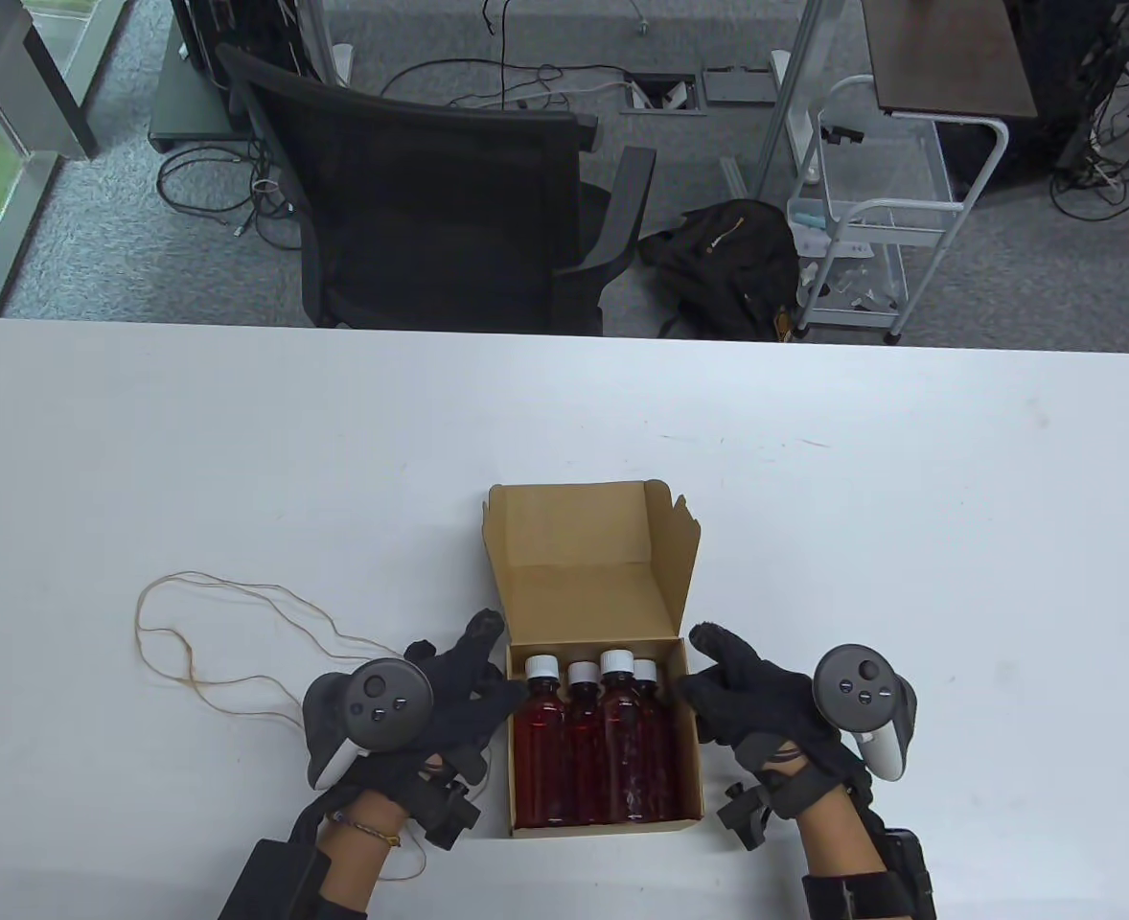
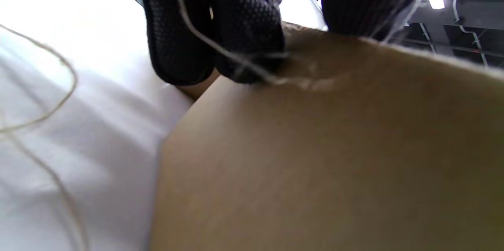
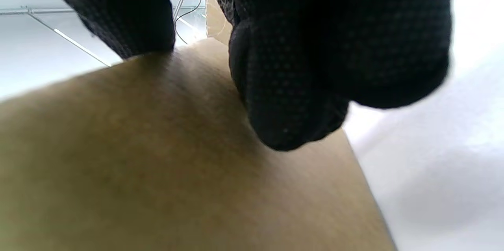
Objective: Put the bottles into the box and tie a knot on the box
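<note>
A brown cardboard box [image 1: 584,565] stands on the white table near its front edge, its lid folded back and upright. Several red bottles [image 1: 593,747] with white caps lie side by side inside it. My left hand [image 1: 469,671] is against the box's left wall, with its fingers [image 2: 248,46] touching the cardboard [image 2: 334,156]. On the other side, my right hand [image 1: 727,680] lies along the right wall [image 3: 157,164], where its fingertips [image 3: 299,97] press on it. A thin tan string [image 1: 200,623] lies looped on the table left of the box, and a strand [image 2: 59,101] runs under my left wrist.
The white table [image 1: 239,431] stretches wide around the box. Beyond its far edge stand a black office chair [image 1: 430,211], a dark backpack [image 1: 727,259] on the floor and a white cart [image 1: 862,230].
</note>
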`<state>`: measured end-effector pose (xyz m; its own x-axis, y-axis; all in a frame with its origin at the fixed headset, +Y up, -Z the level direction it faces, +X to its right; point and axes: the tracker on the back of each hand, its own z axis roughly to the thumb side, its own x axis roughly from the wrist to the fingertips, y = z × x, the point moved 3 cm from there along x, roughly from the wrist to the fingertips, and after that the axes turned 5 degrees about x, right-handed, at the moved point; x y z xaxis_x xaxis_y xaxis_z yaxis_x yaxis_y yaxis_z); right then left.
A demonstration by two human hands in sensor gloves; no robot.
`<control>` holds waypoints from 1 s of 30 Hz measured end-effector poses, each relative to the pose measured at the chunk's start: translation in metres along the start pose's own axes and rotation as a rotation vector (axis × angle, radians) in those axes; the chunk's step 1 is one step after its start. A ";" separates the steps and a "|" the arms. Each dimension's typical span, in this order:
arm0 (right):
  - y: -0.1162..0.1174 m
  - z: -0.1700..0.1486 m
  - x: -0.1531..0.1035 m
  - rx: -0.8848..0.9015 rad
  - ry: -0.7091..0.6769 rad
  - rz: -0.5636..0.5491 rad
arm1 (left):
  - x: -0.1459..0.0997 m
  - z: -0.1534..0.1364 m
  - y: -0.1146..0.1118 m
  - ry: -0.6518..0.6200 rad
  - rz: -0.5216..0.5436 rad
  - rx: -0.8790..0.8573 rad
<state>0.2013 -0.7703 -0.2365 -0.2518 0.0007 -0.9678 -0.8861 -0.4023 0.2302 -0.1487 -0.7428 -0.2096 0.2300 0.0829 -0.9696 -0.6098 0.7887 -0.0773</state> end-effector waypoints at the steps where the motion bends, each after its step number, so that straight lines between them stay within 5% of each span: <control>1: 0.002 0.000 -0.001 -0.003 0.016 0.014 | 0.001 -0.001 0.000 0.021 0.001 -0.008; 9: 0.022 0.002 0.009 0.219 -0.055 0.173 | 0.014 -0.007 -0.019 0.019 -0.276 -0.244; 12: 0.022 0.003 0.010 0.232 -0.082 0.163 | 0.015 -0.004 -0.021 0.002 -0.302 -0.272; 23: 0.018 0.009 0.005 0.153 -0.223 0.023 | 0.008 0.008 -0.008 -0.127 0.031 -0.072; 30: 0.012 0.013 0.000 0.123 -0.279 -0.058 | 0.005 0.013 -0.002 -0.179 0.111 -0.008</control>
<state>0.1858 -0.7636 -0.2327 -0.2816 0.2784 -0.9183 -0.9382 -0.2808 0.2025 -0.1368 -0.7359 -0.2118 0.2920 0.2763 -0.9156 -0.6447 0.7640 0.0249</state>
